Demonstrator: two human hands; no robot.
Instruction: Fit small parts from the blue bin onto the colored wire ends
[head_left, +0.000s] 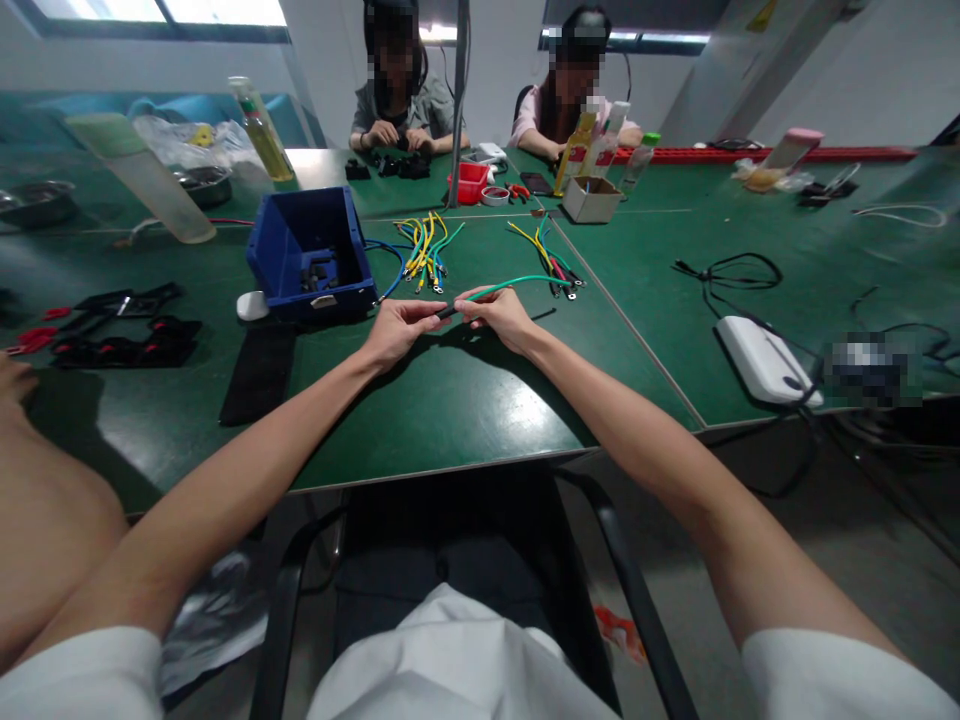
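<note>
Over the near part of the green table (420, 420), my left hand (399, 332) pinches a small black sleeve-like piece (447, 311). My right hand (501, 315) has its fingers closed on a green wire (529, 279), right beside that black piece. The wire's free end reaches right, towards a small bunch of cut wires (553, 262) with metal lugs. Behind my hands lies a larger pile of yellow, green and blue wires (426, 250). Whether the green wire sits inside the black piece is hidden by my fingers.
A blue bin (311, 255) with black parts stands left of my hands, with a black phone-like slab (259, 372) before it. White power bank-like box (765, 360) and cables lie right. Two people sit opposite; bottles (577, 150) and a small carton (591, 200) stand there. Another person's arm (45, 480) is at left.
</note>
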